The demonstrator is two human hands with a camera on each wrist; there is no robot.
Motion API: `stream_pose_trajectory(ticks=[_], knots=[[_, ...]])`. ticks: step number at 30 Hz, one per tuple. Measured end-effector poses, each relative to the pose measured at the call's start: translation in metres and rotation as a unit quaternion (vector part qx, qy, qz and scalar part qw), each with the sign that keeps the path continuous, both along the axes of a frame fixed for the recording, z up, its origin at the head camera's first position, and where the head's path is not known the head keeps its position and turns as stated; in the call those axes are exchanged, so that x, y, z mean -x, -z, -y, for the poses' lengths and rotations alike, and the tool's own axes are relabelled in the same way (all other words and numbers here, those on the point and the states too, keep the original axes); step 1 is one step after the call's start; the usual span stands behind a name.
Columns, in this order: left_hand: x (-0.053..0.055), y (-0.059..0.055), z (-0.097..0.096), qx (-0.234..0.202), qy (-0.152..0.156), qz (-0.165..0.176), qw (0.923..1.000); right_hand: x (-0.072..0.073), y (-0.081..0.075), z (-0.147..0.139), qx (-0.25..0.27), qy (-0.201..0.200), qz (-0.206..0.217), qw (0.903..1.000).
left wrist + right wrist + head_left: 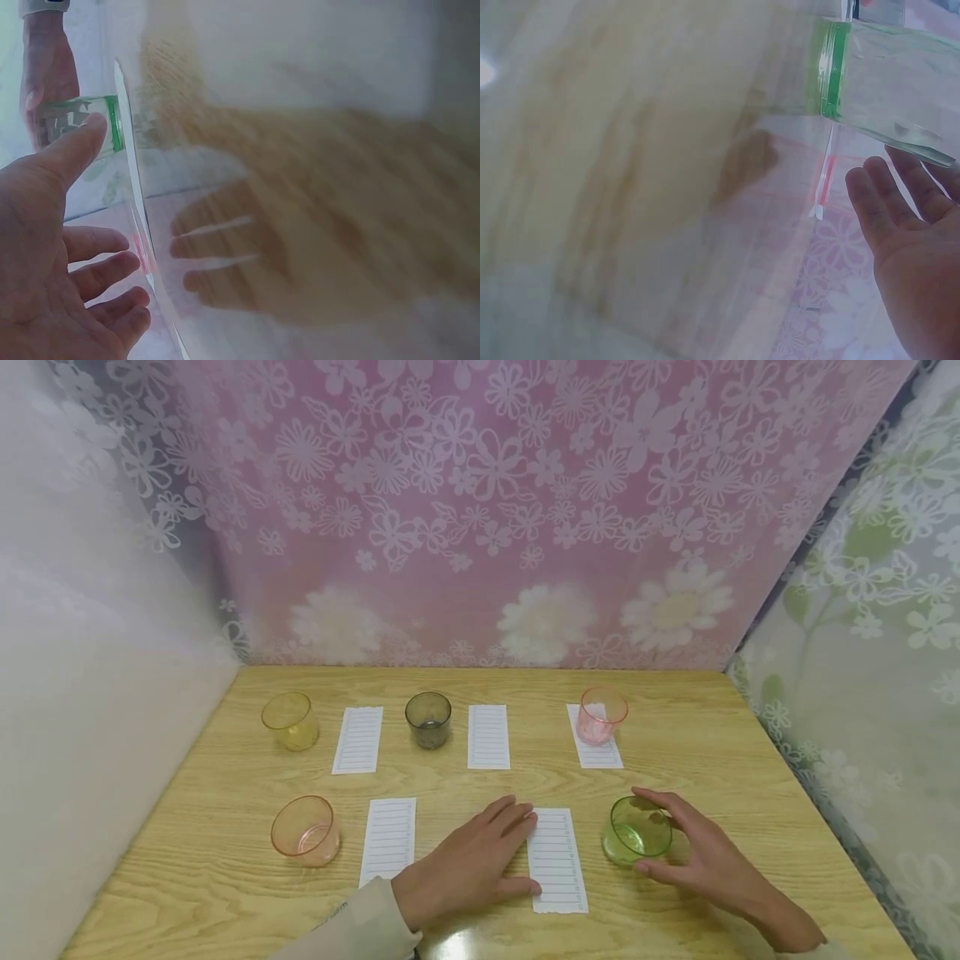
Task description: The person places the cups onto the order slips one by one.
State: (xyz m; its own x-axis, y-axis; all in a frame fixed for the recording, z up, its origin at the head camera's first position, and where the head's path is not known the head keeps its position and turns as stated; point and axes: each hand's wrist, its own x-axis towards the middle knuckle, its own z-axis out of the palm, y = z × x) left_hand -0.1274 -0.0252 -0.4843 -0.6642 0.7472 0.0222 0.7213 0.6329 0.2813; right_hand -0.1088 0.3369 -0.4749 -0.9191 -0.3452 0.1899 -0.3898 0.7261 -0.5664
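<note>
In the head view my right hand (708,860) holds a clear green glass cup (637,847) at the front right, with the thumb on its near side and a finger at the far rim. The right wrist view shows the fingers (900,187) of that hand against the side of the cup. My left hand (480,860) lies low, its fingers fairly straight, at the left edge of a lined paper strip (557,868). Its thumb tip overlaps that edge. Bare wood separates the strip from the green cup.
Another lined strip (390,839) and an orange cup (306,837) lie to the left. Along the back stand a yellow cup (295,727), a grey cup (429,727) and a pink cup (598,722); the pink one sits on a strip. Flowered cloth (480,527) walls the wooden table (210,893).
</note>
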Motion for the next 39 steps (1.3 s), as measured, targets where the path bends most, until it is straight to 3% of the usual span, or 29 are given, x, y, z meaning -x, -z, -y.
stream_pose_trajectory(ticks=[8, 16, 25, 39], knots=[[0.000, -0.002, 0.000, 0.010, 0.002, -0.004, 0.9999, 0.002, -0.001, 0.001, 0.009, -0.004, -0.015, 0.9998], [-0.001, -0.001, -0.001, 0.022, 0.010, -0.023, 0.9995, 0.001, 0.000, 0.000, 0.029, -0.005, -0.003, 0.9996], [-0.001, -0.001, -0.005, 0.049, 0.001, -0.006, 0.9988, 0.002, 0.000, 0.002, 0.032, -0.003, -0.001, 0.9995], [0.000, 0.003, -0.015, 0.081, -0.001, -0.015, 0.9966, 0.004, -0.003, 0.004, 0.034, -0.002, -0.017, 0.9993]])
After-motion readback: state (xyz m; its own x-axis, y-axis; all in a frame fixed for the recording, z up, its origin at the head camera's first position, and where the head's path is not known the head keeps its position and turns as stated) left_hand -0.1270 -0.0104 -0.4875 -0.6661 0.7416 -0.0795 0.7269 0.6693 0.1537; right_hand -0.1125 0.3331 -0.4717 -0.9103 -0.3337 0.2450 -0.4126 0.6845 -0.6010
